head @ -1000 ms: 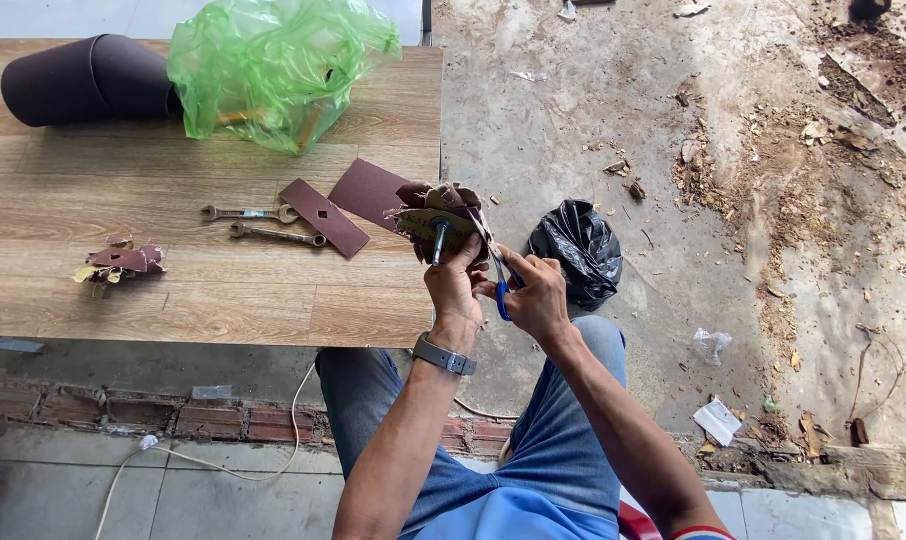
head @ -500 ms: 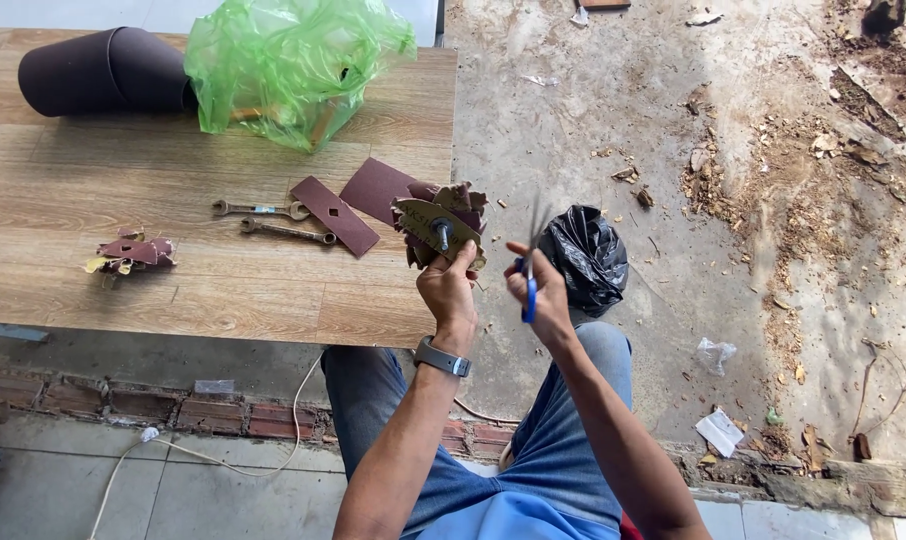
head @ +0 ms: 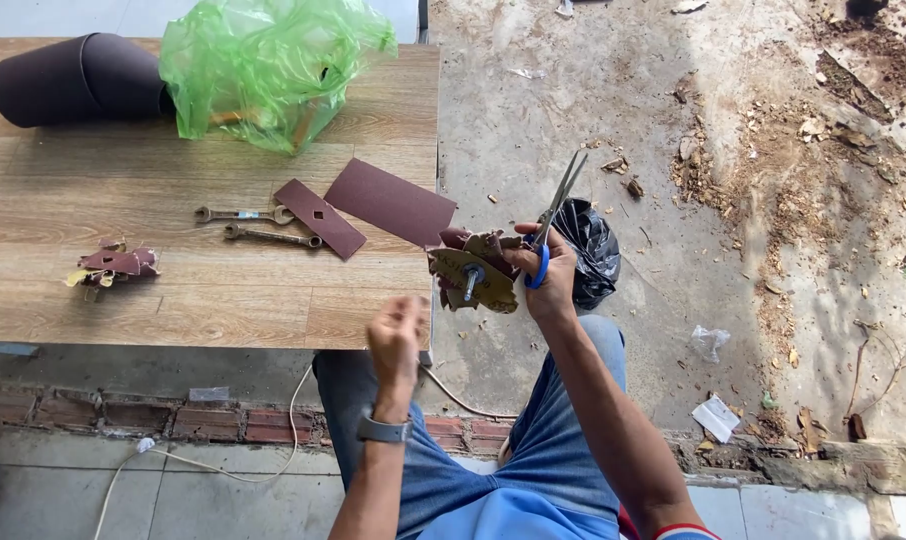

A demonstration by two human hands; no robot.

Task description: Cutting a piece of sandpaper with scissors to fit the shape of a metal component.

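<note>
head view: my right hand is closed around both the blue-handled scissors and a flap wheel of brown sandpaper pieces on a brass-coloured disc. the scissors' long axis runs up and slightly right, tips away from me, blades nearly shut. the wheel sits just off the wooden table edge, its centre bolt facing me. my left hand is loosely curled below it, holding nothing i can see. two wrenches lie on the table.
</note>
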